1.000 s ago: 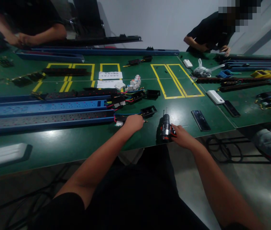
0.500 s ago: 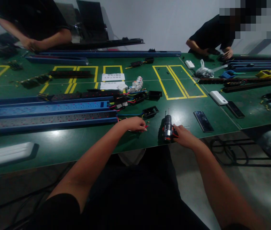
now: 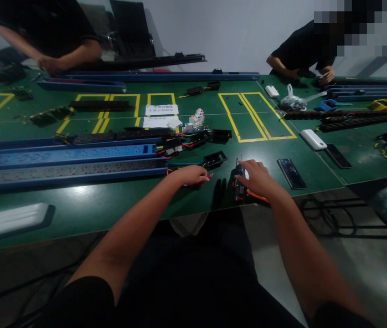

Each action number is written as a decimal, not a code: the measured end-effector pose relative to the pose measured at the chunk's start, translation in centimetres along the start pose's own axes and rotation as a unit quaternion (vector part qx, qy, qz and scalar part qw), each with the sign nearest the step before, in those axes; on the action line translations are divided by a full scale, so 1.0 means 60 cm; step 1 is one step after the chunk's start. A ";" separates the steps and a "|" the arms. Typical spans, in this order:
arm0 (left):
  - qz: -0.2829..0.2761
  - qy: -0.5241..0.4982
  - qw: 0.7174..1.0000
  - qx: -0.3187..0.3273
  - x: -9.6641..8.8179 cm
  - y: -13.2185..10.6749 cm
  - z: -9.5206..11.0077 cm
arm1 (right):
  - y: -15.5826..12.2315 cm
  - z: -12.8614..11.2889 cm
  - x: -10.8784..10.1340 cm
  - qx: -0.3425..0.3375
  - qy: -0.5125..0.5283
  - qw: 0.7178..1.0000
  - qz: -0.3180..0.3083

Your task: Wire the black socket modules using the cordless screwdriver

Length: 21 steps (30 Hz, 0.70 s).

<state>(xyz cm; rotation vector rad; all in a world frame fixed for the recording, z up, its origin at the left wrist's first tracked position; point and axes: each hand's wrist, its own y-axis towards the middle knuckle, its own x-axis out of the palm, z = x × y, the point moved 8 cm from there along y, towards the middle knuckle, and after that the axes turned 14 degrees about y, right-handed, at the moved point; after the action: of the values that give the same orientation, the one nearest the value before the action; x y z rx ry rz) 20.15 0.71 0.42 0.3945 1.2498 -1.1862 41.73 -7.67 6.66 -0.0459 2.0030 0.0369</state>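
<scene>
My left hand [image 3: 195, 174] is closed at the table's front part, its fingertips pinching a red wire [image 3: 210, 176] with a small bright end. Beside it are a blue power strip [image 3: 77, 169] and a black socket housing [image 3: 215, 159] on coloured leads. My right hand [image 3: 256, 174] reaches over a cordless drill [image 3: 239, 186], fingers stretched out across its upper side. The drill lies on the table with its bit pointing away from me, and an orange-red part shows beneath my wrist. Whether the palm touches the drill cannot be made out.
A phone [image 3: 291, 173] lies right of my right hand, with a white case [image 3: 312, 139] farther off. White bars [image 3: 12, 219] lie at the left front. White connectors [image 3: 196, 119] stand mid-table. Across the table, two people [image 3: 73, 59] work with their hands.
My right hand has moved from the drill's right side forward and up over its body, with fingers now extended. The red wire's tip shows more clearly at my left fingertips.
</scene>
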 end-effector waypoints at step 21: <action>0.056 0.126 0.966 -0.218 -0.023 0.009 -0.017 | 0.210 -0.067 0.138 -0.186 -0.029 0.979 -0.073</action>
<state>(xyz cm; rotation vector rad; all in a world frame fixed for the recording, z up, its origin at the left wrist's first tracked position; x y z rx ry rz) 20.26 2.39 1.09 0.2874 1.6432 -0.7488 33.97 4.61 0.89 -0.4264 1.9047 0.3156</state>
